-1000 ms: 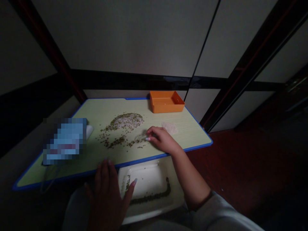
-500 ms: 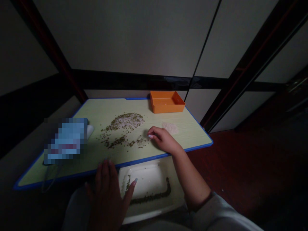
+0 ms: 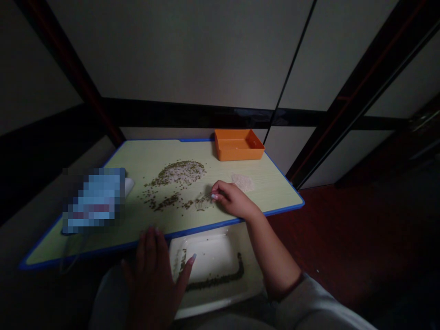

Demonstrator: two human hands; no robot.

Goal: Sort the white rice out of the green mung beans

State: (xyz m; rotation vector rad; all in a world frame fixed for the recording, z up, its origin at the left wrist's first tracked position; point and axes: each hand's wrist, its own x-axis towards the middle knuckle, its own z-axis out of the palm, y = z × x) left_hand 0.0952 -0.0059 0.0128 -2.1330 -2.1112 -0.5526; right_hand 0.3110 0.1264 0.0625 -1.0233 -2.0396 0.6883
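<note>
My right hand [image 3: 232,198] is closed in a pinch over the board's right half. From its fingertips a thin fork-like tool [image 3: 203,198] points left, its tip among small dark green beans [image 3: 168,200]; its exact kind is too faint to make out. Behind them lies a larger heap of the beans mixed with pale grains [image 3: 182,173]. My left hand [image 3: 156,275] is open, fingers spread, at the table's near edge. Its thumb reaches over the white tray [image 3: 220,300], where more dark beans line the near side and the corners.
At the back right of the yellow, blue-edged table [image 3: 144,156] stands an orange box [image 3: 239,155]. A patch of pale grains [image 3: 242,182] lies just beyond my right hand. A blurred blue pack [image 3: 94,201] rests at the left. Pale cabinet panels [image 3: 192,55] rise behind.
Both hands stay almost where they were. The thin tool's tip shifts very slightly among the beans by my right hand.
</note>
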